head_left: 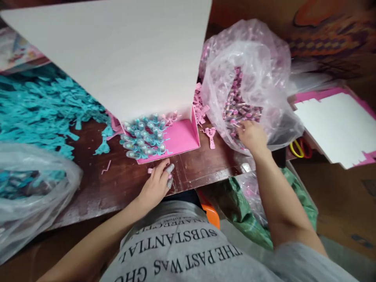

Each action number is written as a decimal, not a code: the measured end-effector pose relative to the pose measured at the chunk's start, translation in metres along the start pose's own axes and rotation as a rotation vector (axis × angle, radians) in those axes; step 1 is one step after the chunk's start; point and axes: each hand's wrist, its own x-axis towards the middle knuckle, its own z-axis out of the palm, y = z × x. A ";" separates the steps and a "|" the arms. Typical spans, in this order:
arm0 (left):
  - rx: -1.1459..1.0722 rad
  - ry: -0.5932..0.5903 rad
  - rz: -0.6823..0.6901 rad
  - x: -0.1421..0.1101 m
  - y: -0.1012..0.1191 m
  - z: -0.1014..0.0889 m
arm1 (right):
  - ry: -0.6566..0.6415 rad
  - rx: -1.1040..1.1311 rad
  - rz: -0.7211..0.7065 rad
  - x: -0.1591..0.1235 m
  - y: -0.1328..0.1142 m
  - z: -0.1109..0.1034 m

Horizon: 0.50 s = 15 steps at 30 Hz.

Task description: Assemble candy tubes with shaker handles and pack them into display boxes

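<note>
My left hand [155, 181] rests at the table's front edge, thumb and a fingertip wrapped in grey. Its fingers are closed around a pink plastic piece [150, 170], mostly hidden, whose ends poke out. My right hand [253, 135] reaches into an open clear plastic bag [217, 90] of small pink-and-brown pieces [243, 111]. Its fingers are bent down among them, and what they pinch is hidden. Before me stands a pink display box [183, 135] with a tall white back panel [132, 51]. Rows of clear-domed turquoise items [143, 137] fill its left part, with pink ones behind.
Turquoise plastic pieces [38, 105] are heaped on the left, behind another plastic bag [38, 207]. A loose pink piece [210, 137] lies right of the box. Farther right are a white-and-pink cardboard sheet [337, 125] and yellow-handled scissors [296, 149]. A green sack [249, 211] sits below the table edge.
</note>
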 end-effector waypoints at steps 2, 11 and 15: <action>-0.017 -0.048 0.015 0.002 0.000 -0.002 | 0.068 0.056 -0.074 -0.017 -0.010 -0.008; -0.110 -0.219 -0.135 -0.021 -0.012 -0.015 | -0.097 0.344 -0.511 -0.083 -0.070 -0.052; -0.418 -0.121 -0.208 0.002 0.001 -0.025 | -0.245 0.544 -0.647 -0.105 -0.104 -0.032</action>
